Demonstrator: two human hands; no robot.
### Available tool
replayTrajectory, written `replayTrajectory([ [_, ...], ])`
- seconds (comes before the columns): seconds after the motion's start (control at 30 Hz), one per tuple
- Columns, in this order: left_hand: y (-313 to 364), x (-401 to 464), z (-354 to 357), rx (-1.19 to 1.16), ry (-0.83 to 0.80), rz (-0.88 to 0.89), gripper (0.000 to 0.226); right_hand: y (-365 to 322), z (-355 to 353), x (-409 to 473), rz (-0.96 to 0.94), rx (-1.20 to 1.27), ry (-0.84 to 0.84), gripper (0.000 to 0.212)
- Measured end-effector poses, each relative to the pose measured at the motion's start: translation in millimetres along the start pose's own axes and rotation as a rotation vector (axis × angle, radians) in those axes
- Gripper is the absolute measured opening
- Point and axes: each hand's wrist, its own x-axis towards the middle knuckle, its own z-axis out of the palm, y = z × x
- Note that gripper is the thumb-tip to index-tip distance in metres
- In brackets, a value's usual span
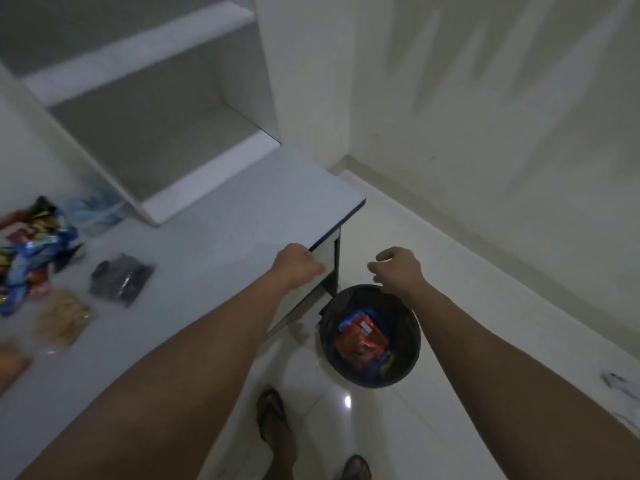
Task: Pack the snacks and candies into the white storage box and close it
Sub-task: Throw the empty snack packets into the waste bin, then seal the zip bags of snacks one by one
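Head view, blurred: left hand [300, 268] curled over the desk [221, 237] edge near its corner, gripping only the edge. Right hand [398, 268] loosely half-open, empty, just above the round dark bin [408, 348] beside the desk; glossy wrappers lie inside. Snack pile [31, 247] at the desk's far left: crinkly foil packets, likely light, slippery, crushable, so pinch by sealed edges. A clear bag of pale snacks [62, 320] nearer, soft. White storage box not identifiable.
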Motion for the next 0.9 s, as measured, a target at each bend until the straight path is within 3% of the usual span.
replayTrajectory([
  [0.1,-3,-26,-44,-0.023,0.014,-0.019,0.024,-53,9,-28,-0.092,-0.024,-0.095,0.009],
  [0.4,-56,-100,-167,-0.075,0.178,-0.092,0.037,-162,86,-87,-0.277,-0.17,-0.33,0.019],
  [0.67,-165,-134,-267,-0.098,0.242,-0.171,0.031,-222,213,-128,-0.359,-0.28,-0.45,0.023],
  [0.9,-264,-142,-325,-0.077,0.284,-0.246,0.029,-253,319,-156,-0.35,-0.421,-0.462,0.012],
])
